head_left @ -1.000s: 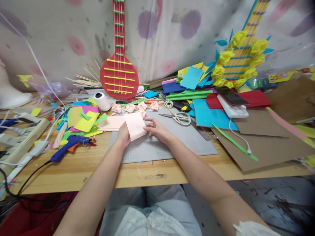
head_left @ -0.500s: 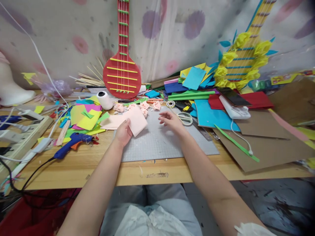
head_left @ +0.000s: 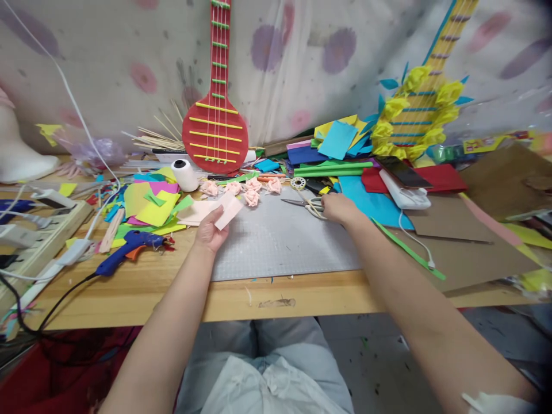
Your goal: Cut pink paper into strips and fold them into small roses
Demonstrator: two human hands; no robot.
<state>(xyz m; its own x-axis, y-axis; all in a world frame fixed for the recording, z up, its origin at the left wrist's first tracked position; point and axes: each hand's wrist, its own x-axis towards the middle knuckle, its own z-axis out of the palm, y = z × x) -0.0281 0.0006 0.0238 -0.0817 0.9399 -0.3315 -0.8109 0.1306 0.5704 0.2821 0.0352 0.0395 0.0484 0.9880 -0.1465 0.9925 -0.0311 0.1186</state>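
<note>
On the head view, I am pinching a pale pink sheet [head_left: 231,210] between the thumb and fingers of the left hand [head_left: 211,232], the sheet sitting near the back-left part of the grey cutting mat [head_left: 280,247]. Well apart from it, the right hand [head_left: 342,208] is resting at the handles of the scissors [head_left: 307,203], whose blades are pointing left over the mat; I cannot tell whether its fingers are gripping. More pale pink paper [head_left: 193,212] is lying just behind the left hand, and pink flowers [head_left: 252,198] are clustering along the mat's back edge. I am seeing a white thread spool [head_left: 185,177] standing beside the red lute-shaped piece [head_left: 214,135], and a blue glue gun [head_left: 125,253] lying on the desk [head_left: 172,299].
</note>
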